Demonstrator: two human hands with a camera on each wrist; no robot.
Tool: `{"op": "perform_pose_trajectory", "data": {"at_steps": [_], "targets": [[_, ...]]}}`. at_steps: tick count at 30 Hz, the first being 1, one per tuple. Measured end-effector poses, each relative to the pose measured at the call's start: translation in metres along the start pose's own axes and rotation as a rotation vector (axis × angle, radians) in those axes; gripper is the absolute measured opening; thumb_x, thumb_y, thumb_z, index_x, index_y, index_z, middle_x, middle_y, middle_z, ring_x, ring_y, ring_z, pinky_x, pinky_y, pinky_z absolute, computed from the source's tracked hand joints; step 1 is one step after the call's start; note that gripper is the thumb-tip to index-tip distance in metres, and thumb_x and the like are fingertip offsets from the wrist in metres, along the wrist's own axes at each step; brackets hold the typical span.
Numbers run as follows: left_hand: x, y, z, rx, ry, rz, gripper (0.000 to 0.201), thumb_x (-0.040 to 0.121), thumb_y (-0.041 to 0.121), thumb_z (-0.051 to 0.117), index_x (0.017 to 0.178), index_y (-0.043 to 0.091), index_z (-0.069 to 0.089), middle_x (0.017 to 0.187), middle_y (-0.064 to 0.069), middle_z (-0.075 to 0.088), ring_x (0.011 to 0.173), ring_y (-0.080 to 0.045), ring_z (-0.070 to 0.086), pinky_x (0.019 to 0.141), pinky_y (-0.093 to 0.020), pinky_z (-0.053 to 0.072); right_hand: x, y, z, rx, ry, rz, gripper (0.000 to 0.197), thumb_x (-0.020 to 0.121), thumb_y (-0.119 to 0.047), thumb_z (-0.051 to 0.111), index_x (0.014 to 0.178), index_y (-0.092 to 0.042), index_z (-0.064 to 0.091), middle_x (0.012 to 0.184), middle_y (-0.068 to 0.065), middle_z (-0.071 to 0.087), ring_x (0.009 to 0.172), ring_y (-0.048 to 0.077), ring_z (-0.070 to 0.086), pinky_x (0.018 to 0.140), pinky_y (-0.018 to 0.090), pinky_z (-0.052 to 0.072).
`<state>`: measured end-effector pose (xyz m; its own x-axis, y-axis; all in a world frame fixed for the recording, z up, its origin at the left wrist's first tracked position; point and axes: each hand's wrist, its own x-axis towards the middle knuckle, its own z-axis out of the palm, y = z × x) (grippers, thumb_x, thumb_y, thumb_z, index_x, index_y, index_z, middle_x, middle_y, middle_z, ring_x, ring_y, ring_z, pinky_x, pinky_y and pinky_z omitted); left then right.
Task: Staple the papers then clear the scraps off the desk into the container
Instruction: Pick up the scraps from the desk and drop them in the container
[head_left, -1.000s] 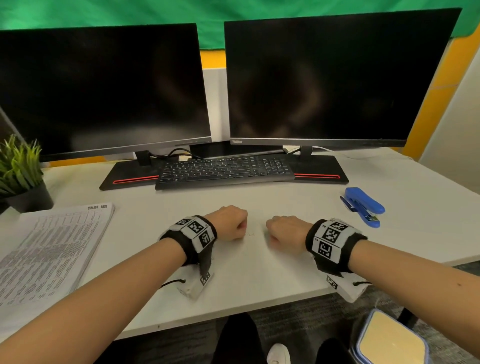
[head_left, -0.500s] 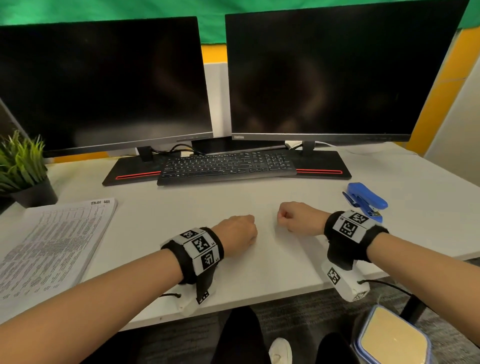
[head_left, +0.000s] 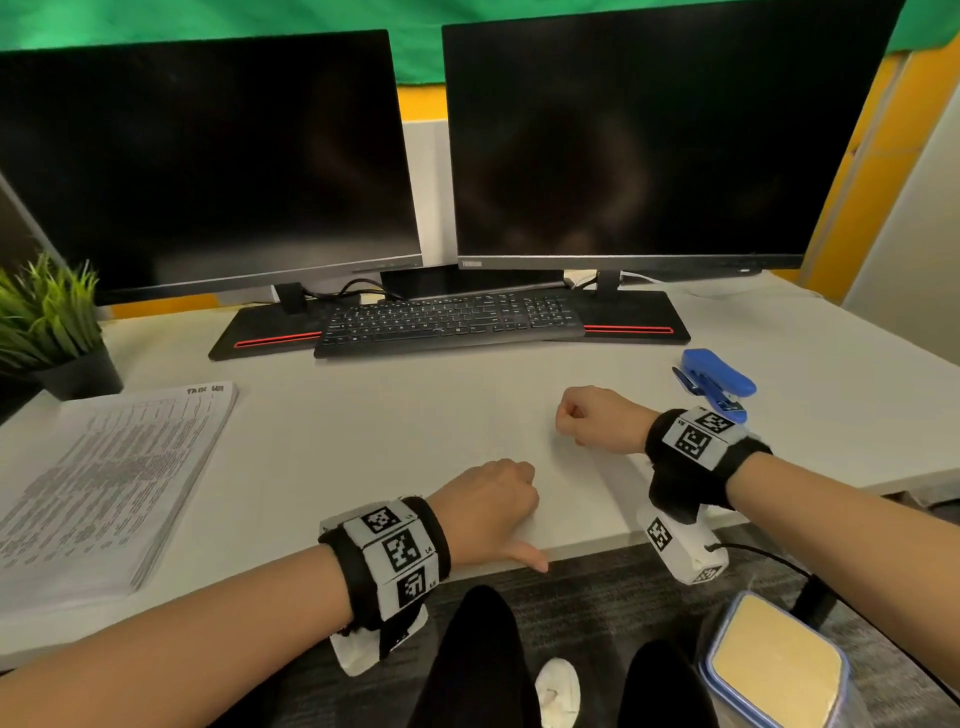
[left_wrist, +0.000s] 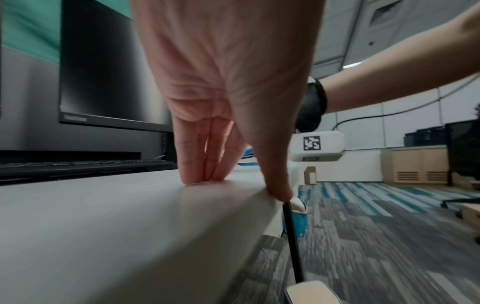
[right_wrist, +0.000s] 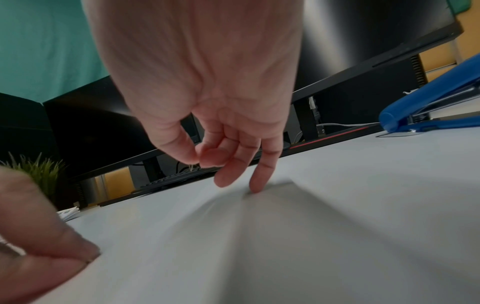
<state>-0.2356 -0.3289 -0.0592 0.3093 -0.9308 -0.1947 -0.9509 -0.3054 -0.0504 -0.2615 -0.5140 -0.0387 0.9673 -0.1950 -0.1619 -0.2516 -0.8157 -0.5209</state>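
My left hand (head_left: 488, 512) rests at the white desk's (head_left: 363, 441) front edge. Its fingertips (left_wrist: 197, 176) touch the top and its thumb hangs over the rim; it holds nothing that I can see. My right hand (head_left: 576, 415) hovers farther back, just left of the blue stapler (head_left: 714, 384). In the right wrist view its thumb and forefinger pinch a tiny pale scrap (right_wrist: 192, 167), and its little finger touches the desk. A thick stack of printed papers (head_left: 104, 488) lies at the desk's left. A blue-rimmed container (head_left: 774, 670) stands on the floor below right.
Two dark monitors (head_left: 623, 145) and a black keyboard (head_left: 447, 322) line the back of the desk. A potted plant (head_left: 52, 327) stands at the far left. My knees and a white shoe (head_left: 558, 691) are under the front edge.
My left hand has drawn back to the front edge and put its thumb out over the rim. My right hand has moved right and away, closer to the stapler.
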Motion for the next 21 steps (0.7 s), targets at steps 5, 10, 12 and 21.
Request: {"op": "perform_pose_trajectory", "data": {"at_steps": [5,10,12,21], "targets": [[-0.012,0.025,0.014,0.007,0.099,-0.028,0.031,0.099,0.027,0.047,0.101,0.001,0.063,0.111,-0.011,0.055,0.101,-0.026,0.052,0.081,-0.038,0.049,-0.015,0.002,0.003,0.071,0.027,-0.007,0.011,0.092,-0.017,0.047,0.092,-0.007,0.052,0.093,0.006,0.055,0.087,0.022,0.054,0.077,0.031,0.04],[-0.021,0.032,0.031,0.005,0.237,-0.001,0.014,0.089,0.002,0.053,0.09,0.007,0.066,0.096,-0.007,0.062,0.089,-0.024,0.058,0.066,-0.035,0.051,-0.03,0.0,0.01,0.176,0.041,-0.022,0.008,0.091,-0.014,0.048,0.089,-0.007,0.052,0.079,0.001,0.054,0.08,0.021,0.054,0.076,0.032,0.043],[-0.025,0.032,0.032,0.042,0.253,0.023,0.012,0.074,0.002,0.07,0.078,0.012,0.065,0.08,-0.001,0.063,0.073,-0.019,0.061,0.052,-0.028,0.046,-0.036,0.001,0.013,0.214,0.046,-0.029,0.008,0.091,-0.014,0.048,0.089,-0.007,0.052,0.077,0.002,0.054,0.079,0.021,0.054,0.076,0.033,0.044],[-0.008,0.042,0.006,-0.576,0.43,-0.255,0.009,0.089,0.015,0.058,0.09,0.012,0.067,0.089,0.002,0.069,0.081,-0.011,0.058,0.072,-0.017,0.042,-0.072,0.018,0.008,0.486,0.073,0.005,0.014,0.093,-0.011,0.044,0.097,-0.002,0.054,0.078,0.004,0.053,0.067,0.015,0.055,0.066,0.022,0.05]]}}
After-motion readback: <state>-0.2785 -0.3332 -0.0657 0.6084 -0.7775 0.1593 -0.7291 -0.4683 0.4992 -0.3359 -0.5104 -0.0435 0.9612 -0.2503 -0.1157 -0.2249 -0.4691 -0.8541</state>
